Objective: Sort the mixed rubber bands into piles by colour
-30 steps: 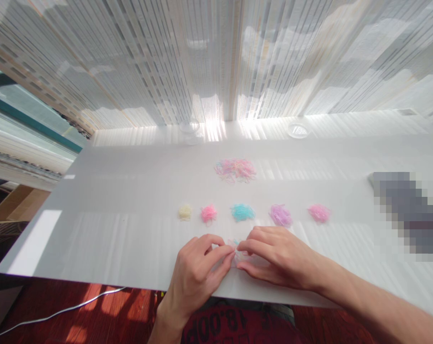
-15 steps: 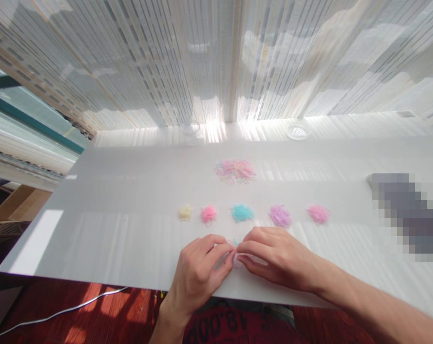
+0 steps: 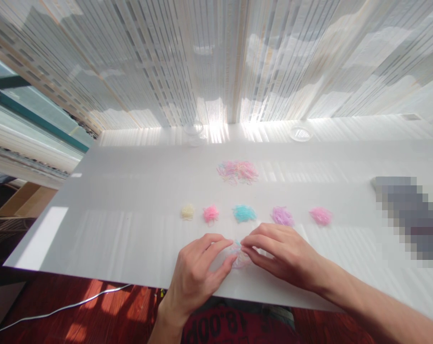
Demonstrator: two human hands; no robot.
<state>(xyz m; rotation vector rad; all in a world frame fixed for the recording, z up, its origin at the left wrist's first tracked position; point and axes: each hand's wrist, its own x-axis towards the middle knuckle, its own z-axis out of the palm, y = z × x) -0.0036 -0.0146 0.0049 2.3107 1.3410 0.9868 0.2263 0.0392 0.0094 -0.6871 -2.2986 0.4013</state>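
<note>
On the white table, a small loose heap of thin, pale, mixed-colour elastic bands [image 3: 240,259] lies between my hands near the front edge. My left hand [image 3: 204,263] is at its left side, thumb and forefinger apart, with nothing seen between them. From the right, my right hand [image 3: 282,253] reaches over the heap with its fingertips close together; whatever they pinch is too small to make out. Beyond my hands runs a row of small band piles: yellow [image 3: 187,212], bright pink [image 3: 211,214], turquoise [image 3: 244,213], purple [image 3: 282,216] and light pink [image 3: 321,216].
A larger mixed pile of bands [image 3: 237,171] sits behind the row. Toward the curtain [image 3: 159,62] are a clear round container [image 3: 194,129] and a clear round lid [image 3: 301,134]. A pixelated dark object [image 3: 409,215] lies at the right of the table [image 3: 105,229].
My fingertips have parted from each other, the left thumb and forefinger spreading. More of the pale heap between my hands now shows. The whole view has shifted slightly.
</note>
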